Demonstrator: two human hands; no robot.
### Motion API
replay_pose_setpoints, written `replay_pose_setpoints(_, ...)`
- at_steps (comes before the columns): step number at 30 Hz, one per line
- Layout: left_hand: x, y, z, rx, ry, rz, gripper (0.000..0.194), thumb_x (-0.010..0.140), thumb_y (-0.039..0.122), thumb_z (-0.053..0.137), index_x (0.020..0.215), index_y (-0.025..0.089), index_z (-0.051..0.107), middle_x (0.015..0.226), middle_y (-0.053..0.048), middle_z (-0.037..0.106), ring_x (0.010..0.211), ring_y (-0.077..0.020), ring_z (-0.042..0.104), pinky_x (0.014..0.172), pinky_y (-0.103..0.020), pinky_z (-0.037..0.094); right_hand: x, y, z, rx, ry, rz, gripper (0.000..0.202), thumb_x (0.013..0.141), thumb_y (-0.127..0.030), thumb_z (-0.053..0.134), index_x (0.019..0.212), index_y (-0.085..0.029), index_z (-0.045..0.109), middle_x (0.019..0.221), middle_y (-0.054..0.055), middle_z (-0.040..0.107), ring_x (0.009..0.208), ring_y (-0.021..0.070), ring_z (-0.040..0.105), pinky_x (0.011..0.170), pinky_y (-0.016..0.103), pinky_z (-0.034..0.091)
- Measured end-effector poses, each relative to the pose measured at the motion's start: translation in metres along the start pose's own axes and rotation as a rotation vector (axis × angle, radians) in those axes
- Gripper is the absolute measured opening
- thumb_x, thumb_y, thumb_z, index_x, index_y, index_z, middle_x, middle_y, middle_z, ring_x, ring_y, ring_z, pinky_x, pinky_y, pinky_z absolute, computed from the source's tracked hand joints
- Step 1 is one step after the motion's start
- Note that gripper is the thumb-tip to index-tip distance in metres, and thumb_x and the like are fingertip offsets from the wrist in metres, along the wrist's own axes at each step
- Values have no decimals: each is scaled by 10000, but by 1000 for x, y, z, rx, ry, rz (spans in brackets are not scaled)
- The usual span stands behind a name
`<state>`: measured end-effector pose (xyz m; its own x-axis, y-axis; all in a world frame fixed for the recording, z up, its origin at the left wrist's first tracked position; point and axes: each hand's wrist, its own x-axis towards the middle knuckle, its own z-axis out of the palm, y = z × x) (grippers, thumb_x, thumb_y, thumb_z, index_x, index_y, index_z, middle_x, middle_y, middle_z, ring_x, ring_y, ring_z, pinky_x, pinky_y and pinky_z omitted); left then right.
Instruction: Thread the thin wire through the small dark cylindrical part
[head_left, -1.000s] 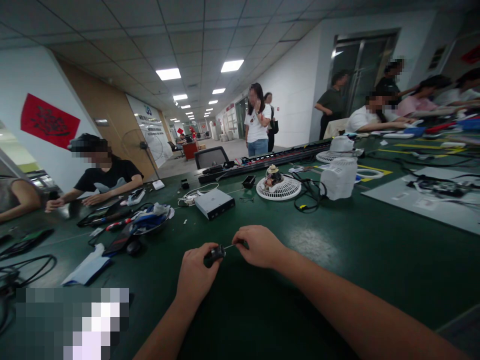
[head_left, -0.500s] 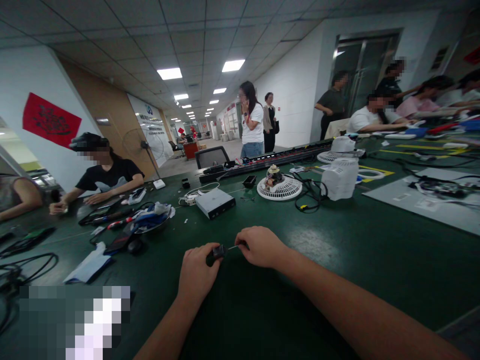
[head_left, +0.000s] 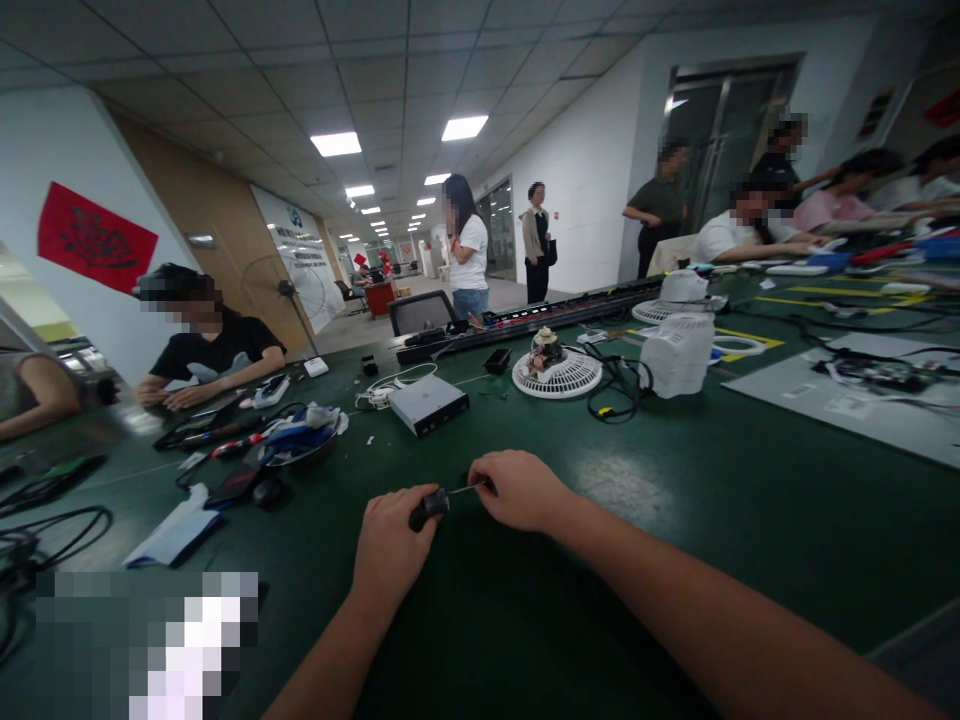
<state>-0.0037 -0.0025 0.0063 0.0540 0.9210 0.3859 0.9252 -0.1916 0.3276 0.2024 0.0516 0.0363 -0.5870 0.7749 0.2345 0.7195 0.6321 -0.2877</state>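
The small black part sits between the left hand's thumb and fingers; a thin metal rod spans toward the right hand. Whether it enters the part is too small to tell. Good handling likely means bracing the part firmly, with the rod straight in line. The left grip closes around the part; the right pinches the rod's other end. Just beyond both grips lies a silver box.

Left fingers curled, right fingers apparently pinching
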Motion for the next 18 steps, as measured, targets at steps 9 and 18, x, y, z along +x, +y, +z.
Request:
replay_pose_setpoints(9, 1, -2, -1, 2, 21, -60, 303, 809, 253, 622, 1107, 266, 678, 1053, -36, 740, 975, -247, 670, 931, -423, 461, 5, 9, 7, -68, 95, 241, 175, 895, -275, 500, 986, -210, 634, 946, 71, 699, 841, 213, 647, 698, 299, 441)
replay_pose_setpoints(18, 0, -9, 2, -62, 3, -98, 307, 813, 261, 611, 1114, 288, 665, 1042, -18, 732, 977, -229, 675, 893, -380, 489, 25, 21, 22, -20, 131, 157, 347, 955, -319, 450, 1272, -281, 588, 1232, 75, 554, 920, 189, 635, 740, 286, 462)
